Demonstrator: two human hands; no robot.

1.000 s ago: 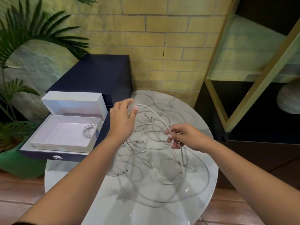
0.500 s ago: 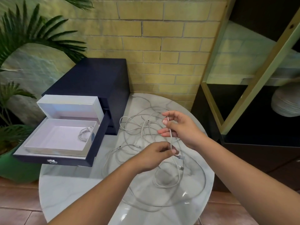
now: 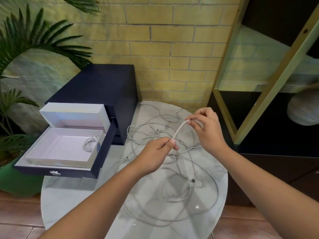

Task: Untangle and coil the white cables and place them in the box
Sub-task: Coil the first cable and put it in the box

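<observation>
White cables point(image 3: 192, 180) lie tangled across the marble tabletop point(image 3: 77, 195). The left hand point(image 3: 155, 152) and right hand point(image 3: 207, 131) each pinch one strand point(image 3: 179, 130), stretched between them — seemingly the untangling step. Next it likely needs pulling free, coiling and carrying to the box point(image 3: 57, 160) at nine o'clock — one coil point(image 3: 90, 143) already inside.

Cropped at left edge: round green plant pot point(image 3: 15, 180). Cropped at right: ribbed white round vase point(image 3: 302, 109). Too tangled to trace singly: thin white cables point(image 3: 179, 129).
</observation>
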